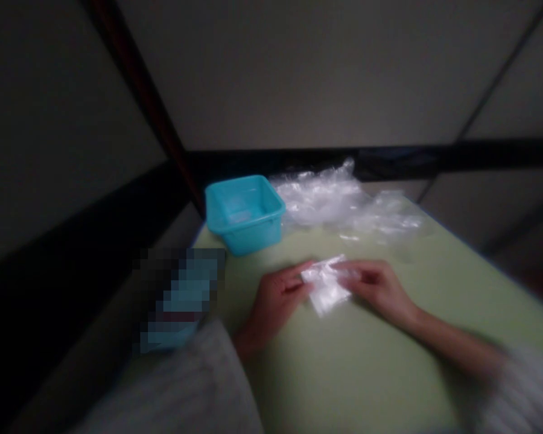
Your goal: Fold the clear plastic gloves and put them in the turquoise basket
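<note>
Both hands pinch one small clear bag flat on the green table.

Our left hand (278, 295) grips the small plastic bag (326, 284) at its left edge and our right hand (376, 285) closes on its right, apparently to keep it taut; behind lie a loose bag pile (344, 202) and a turquoise tub (245, 212) on the table (366, 374).
</note>
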Action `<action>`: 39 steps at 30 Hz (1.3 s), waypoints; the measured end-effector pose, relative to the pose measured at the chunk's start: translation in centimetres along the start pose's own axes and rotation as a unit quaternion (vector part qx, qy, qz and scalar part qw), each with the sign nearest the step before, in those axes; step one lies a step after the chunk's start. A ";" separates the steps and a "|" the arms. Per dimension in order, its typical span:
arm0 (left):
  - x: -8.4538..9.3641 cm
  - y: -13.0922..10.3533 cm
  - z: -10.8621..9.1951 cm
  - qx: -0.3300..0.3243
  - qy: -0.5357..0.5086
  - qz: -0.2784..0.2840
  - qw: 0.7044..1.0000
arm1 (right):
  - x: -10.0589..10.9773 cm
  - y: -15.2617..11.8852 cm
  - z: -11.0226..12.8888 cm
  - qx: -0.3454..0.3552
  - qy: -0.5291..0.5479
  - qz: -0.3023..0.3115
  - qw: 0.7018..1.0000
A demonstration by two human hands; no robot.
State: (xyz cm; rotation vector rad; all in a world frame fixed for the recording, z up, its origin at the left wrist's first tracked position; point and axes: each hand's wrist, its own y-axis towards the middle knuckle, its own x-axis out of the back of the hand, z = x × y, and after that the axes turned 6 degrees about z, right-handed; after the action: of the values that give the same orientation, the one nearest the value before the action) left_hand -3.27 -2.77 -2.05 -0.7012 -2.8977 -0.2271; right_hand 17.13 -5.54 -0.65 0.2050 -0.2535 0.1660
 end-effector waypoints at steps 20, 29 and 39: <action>3.1 2.1 -2.3 -0.041 -0.354 -0.166 0.920 | 0.0 -0.2 -1.2 -0.047 -0.024 -0.054 0.997; 3.8 2.0 -2.9 -0.054 -0.470 -0.155 0.867 | 0.3 -0.3 -1.9 -0.062 -0.060 -0.055 0.995; 4.4 2.9 -1.1 -0.078 -0.584 -0.144 0.795 | 0.4 -0.4 -1.9 -0.078 -0.055 -0.047 0.994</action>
State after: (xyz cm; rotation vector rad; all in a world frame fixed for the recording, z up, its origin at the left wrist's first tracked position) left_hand -5.66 1.50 0.13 -0.4894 -4.2390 -0.0502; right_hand 18.00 -5.42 -2.41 0.0706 -0.3633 0.0420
